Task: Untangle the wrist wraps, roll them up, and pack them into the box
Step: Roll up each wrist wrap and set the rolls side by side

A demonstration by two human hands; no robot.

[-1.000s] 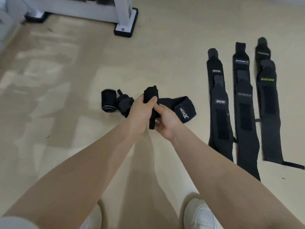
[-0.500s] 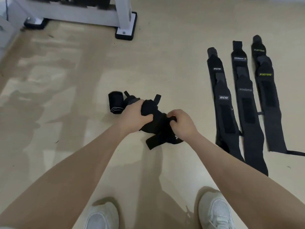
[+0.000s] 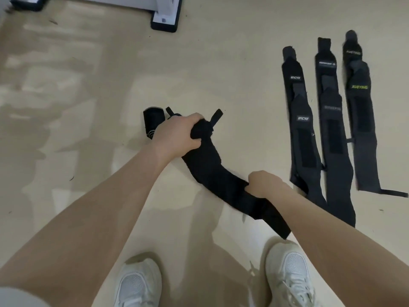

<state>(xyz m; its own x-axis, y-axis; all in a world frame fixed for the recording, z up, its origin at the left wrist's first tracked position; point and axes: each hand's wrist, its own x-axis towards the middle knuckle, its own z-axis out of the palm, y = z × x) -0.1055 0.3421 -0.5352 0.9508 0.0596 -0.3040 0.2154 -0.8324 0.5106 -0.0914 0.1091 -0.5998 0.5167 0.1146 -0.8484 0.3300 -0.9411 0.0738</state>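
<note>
Over the floor (image 3: pixel 221 52), the right hand (image 3: pixel 263 183) and left hand (image 3: pixel 177 134), each gripping an end, have pulled the bunched wrist wrap (image 3: pixel 212 171) out straight; beyond, a rolled wrap (image 3: pixel 152 120) and three flat wraps (image 3: pixel 327 120) wait.

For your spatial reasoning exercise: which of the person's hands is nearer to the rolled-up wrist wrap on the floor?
Left. The left hand is right beside the rolled-up wrist wrap, partly overlapping it; the right hand is well away, nearer the person.
</note>
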